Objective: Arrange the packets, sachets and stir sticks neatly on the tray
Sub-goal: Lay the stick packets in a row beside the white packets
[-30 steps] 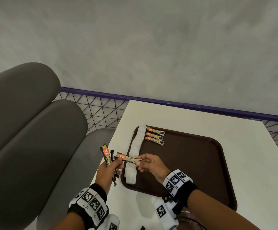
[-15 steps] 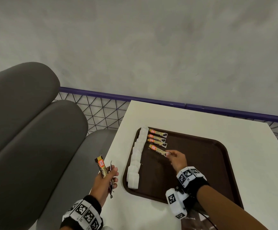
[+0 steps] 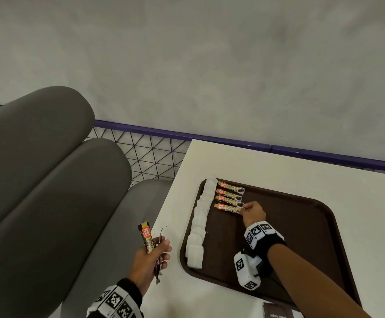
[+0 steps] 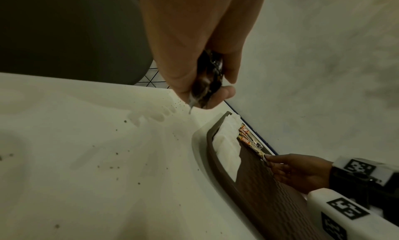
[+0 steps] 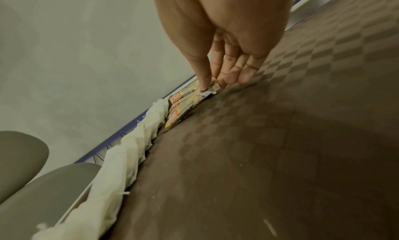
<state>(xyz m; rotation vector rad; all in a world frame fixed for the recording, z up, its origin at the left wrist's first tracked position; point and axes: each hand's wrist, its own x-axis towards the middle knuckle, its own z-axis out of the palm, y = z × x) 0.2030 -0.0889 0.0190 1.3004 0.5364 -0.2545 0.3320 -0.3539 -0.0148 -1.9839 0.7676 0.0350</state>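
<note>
four coffee sachets point(image 3: 229, 196) lie beside the white packets point(image 3: 200, 216) on the tray point(image 3: 301, 237) — right hand point(image 3: 252, 213) pinching the fourth's end; left hand point(image 3: 149, 263) grips the remaining sachets point(image 3: 149, 239), unplaced.

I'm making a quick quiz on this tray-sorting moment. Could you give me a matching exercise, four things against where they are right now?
Things:
1. left hand
2. right hand
3. white sachets
4. three coffee sticks

Places or states:
A. lined up along the brown tray's left edge
B. holding a bunch of packets off the tray
C. lying side by side at the tray's far left corner
D. fingertips on the end of the fourth coffee stick

Pairs: 1-B, 2-D, 3-A, 4-C
</note>
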